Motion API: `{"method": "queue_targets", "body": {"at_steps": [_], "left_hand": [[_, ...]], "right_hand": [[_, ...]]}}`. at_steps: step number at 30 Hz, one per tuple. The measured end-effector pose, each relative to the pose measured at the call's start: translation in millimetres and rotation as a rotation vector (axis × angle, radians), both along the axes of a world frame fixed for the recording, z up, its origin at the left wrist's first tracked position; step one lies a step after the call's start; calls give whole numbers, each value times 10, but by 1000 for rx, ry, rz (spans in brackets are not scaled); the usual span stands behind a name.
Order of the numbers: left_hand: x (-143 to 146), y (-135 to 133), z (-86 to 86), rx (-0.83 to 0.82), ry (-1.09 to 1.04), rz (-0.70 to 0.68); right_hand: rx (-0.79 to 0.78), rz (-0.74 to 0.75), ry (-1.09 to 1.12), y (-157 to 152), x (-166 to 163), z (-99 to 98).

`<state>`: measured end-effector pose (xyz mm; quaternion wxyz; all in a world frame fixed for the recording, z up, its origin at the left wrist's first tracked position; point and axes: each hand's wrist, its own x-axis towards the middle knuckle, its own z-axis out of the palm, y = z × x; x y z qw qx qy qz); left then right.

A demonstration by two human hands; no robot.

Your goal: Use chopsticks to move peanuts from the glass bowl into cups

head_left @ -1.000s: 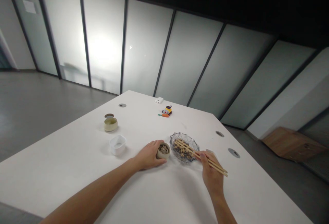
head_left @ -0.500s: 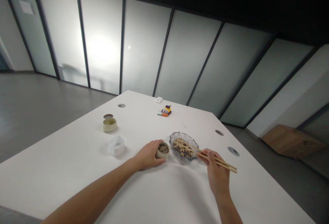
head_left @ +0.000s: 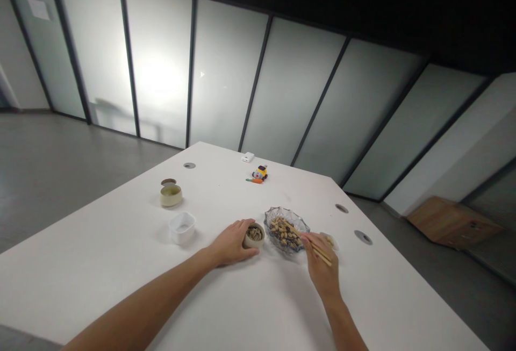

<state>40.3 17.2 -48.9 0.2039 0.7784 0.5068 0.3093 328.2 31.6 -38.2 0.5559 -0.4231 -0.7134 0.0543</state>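
My left hand is wrapped around a small beige cup that stands on the table and holds striped sunflower seeds. Just right of the cup sits a scalloped clear glass bowl, with peanuts and dark seeds in it. Gripped in my right hand is a pair of wooden chopsticks, their tips reaching down among the nuts in the bowl. Partly behind my right hand lies a small white dish with pale pieces in it.
On the white table, a white square dish and a yellow-green bowl stand to the left. Farther back are a toy vehicle, an orange carrot-shaped thing and a white box. Round grommets sit near the table's edges.
My right hand has moved left toward the glass bowl, and the chopsticks point more steeply into the nuts. More of the small white dish shows behind it. My left hand stays on the cup.
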Motion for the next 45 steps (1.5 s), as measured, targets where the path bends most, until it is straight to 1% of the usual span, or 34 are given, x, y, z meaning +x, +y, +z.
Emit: {"method": "queue_targets", "body": {"at_steps": [6, 15, 20, 23, 25, 27, 30, 33, 36, 39, 41, 43, 45], "left_hand": [[2, 4, -1, 1, -2, -4], [-3, -2, 9, -5, -1, 5], [-13, 3, -2, -7, -5, 0], [-14, 0, 1, -10, -3, -4], [-13, -7, 12, -5, -6, -6], [-11, -17, 29, -6, -4, -5], [-6, -33, 52, -21, 5, 8], [0, -41, 57, -20, 3, 16], [4, -36, 44, -10, -3, 16], [4, -22, 32, -9, -1, 8], [3, -16, 30, -13, 3, 4], [3, -15, 30, -14, 4, 2], [3, -15, 31, -9, 2, 6]], "right_hand": [[-69, 5, 27, 1, 3, -31], [21, -54, -22, -9, 29, -4], [-33, -73, 46, -46, 73, 21], [-95, -90, 161, -66, 91, 32], [-187, -33, 316, -70, 87, 31], [-269, 67, 505, -68, 64, 23], [-283, 191, 692, -70, 3, 12], [-302, 269, 691, -95, -70, 10], [-341, 292, 625, -124, -115, 16], [-347, 247, 636, -121, -76, 28], [-339, 176, 633, -105, 8, 44], [-318, 57, 556, -94, 115, 74], [-276, -88, 414, -103, 207, 124]]}}
